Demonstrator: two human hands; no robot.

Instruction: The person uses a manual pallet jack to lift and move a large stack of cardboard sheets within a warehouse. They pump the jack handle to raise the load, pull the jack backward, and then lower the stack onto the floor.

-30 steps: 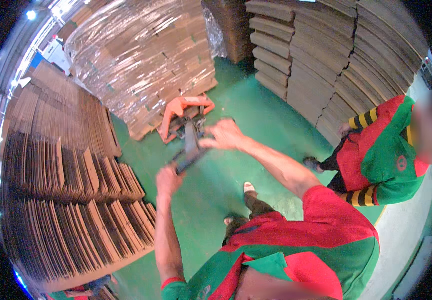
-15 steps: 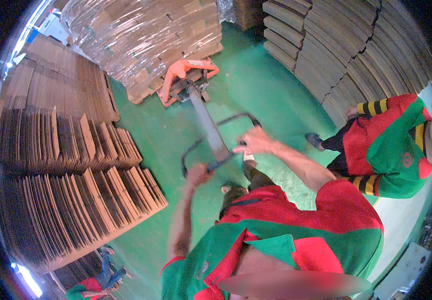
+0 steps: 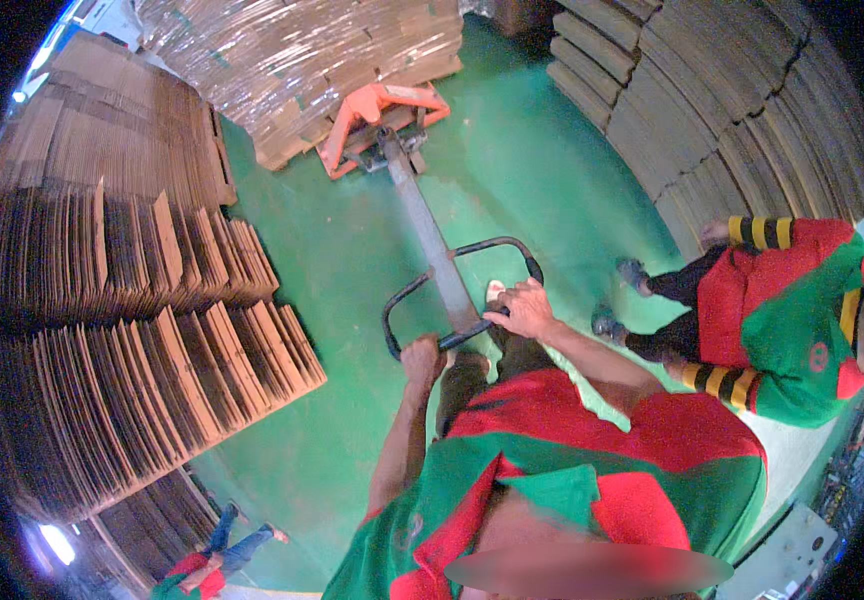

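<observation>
Both of my hands are on the black loop handle of a pallet jack (image 3: 417, 205). My left hand (image 3: 422, 360) is wrapped round the handle's near left corner. Fingers closed, my right hand (image 3: 522, 310) grips the near right corner. From the handle (image 3: 492, 243), a grey shaft runs away from me to the orange frame of the jack. That frame stands against a tall load of cartons (image 3: 352, 60) wrapped in clear film. The jack's forks are hidden by the load.
Stacked flat cardboard (image 3: 152, 390) lines the left side, and more cardboard stacks (image 3: 722, 100) rise at the far right. A co-worker (image 3: 782, 310) stands close on my right. Another person (image 3: 202, 565) is at the lower left. The floor (image 3: 332, 260) is green.
The handle and my hands have shifted slightly to the right in the picture. The co-worker's nearer foot now shows. My grip on the handle stays the same.
</observation>
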